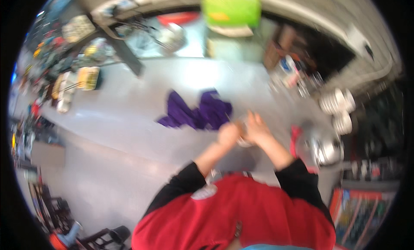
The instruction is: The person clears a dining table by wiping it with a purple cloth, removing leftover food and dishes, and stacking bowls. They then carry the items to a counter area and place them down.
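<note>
My left hand (228,133) and my right hand (258,128) are close together over the near part of a grey metal table (129,138). Between them is a small pale, shiny thing (245,143). Motion blur and my fingers hide most of it, so its kind cannot be made out. Both hands look closed around it. Just left of my hands, and beyond them, a crumpled purple cloth (198,112) lies on the table, apart from my fingers.
Stacks of white cups or bowls (335,104) and a shiny metal pot (327,151) stand at the right. Bottles and glasses (289,73) are at the back right. A yellow box (89,77) sits at the far left, a green container (231,10) at the back.
</note>
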`<state>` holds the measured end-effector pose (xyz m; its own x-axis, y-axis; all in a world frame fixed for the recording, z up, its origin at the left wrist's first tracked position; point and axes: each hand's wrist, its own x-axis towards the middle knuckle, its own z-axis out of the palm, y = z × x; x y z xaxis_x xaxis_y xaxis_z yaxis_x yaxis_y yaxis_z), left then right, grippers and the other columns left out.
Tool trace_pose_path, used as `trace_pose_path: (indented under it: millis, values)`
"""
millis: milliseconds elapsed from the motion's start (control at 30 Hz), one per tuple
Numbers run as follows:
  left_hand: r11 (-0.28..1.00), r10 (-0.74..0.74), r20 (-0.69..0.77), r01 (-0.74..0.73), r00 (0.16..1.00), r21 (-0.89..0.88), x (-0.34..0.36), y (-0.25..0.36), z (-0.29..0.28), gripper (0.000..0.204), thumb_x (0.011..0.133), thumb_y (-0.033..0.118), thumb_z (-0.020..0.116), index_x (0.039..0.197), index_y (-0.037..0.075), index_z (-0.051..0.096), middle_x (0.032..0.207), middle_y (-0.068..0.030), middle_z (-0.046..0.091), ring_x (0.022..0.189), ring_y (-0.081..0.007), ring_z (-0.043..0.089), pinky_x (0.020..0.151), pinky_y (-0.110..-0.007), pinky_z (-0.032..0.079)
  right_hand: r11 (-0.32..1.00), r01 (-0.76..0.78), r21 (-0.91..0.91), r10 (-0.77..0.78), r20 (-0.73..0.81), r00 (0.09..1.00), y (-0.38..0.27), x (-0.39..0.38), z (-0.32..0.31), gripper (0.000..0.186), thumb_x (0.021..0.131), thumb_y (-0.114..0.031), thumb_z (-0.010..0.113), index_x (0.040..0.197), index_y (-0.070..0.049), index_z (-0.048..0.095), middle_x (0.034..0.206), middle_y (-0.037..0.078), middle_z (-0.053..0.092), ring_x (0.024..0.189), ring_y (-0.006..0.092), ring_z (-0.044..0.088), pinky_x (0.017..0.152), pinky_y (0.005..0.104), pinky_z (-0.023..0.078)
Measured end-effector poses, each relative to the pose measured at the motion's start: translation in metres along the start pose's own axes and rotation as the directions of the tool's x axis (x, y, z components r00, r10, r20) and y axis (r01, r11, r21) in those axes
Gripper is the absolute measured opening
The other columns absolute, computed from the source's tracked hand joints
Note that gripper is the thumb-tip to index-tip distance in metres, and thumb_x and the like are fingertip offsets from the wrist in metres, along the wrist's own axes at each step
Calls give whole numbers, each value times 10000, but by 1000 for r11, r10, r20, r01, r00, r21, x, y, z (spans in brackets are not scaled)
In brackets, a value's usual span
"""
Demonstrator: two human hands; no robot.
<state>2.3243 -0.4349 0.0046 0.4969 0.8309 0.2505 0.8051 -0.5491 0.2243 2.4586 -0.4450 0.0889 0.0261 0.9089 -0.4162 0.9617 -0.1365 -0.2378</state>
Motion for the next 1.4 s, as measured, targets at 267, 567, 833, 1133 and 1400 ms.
trace_pose_path:
  millis: [267,567,833,1133,1400]
  values:
    - [883,-214,25,205,976,-423,9,3,8,233,824,215,487,769,20,603,655,-189,613,591,-343,613,524,-432,489,856,-37,-516,-86,-211,974,-18,17,29,783,734,-254,671,1399,-171,266,1254,103,379,1105,315,460,795,384,482]
    - [835,-256,167,305,952,-458,11,3,5,205,765,163,520,805,-3,633,762,-222,637,717,-346,641,644,-427,514,908,185,-375,-326,-358,875,21,12,4,437,682,-209,735,1066,-100,555,952,98,560,895,279,596,728,356,502]
    - [755,-227,188,295,956,-586,4,4,-15,332,858,252,494,1078,16,570,870,-229,630,781,-347,623,697,-440,492,932,265,246,-90,-554,828,52,7,-1,309,756,-159,680,1005,10,611,980,159,616,880,289,605,759,339,476]
    - [18,18,421,421,907,-907,9,-2,-42,433,902,331,556,1178,1,503,978,-71,611,803,-145,614,704,-277,510,546,454,704,-78,-497,864,61,16,0,311,824,-191,659,1034,34,616,885,67,640,791,127,578,726,252,455]
    - [-125,-46,416,408,908,-904,-3,7,-38,399,889,263,596,1167,1,478,966,-54,596,823,-92,611,709,-223,518,710,173,683,85,-327,941,56,5,-8,309,785,-261,706,707,19,601,601,45,576,426,105,510,345,243,412]
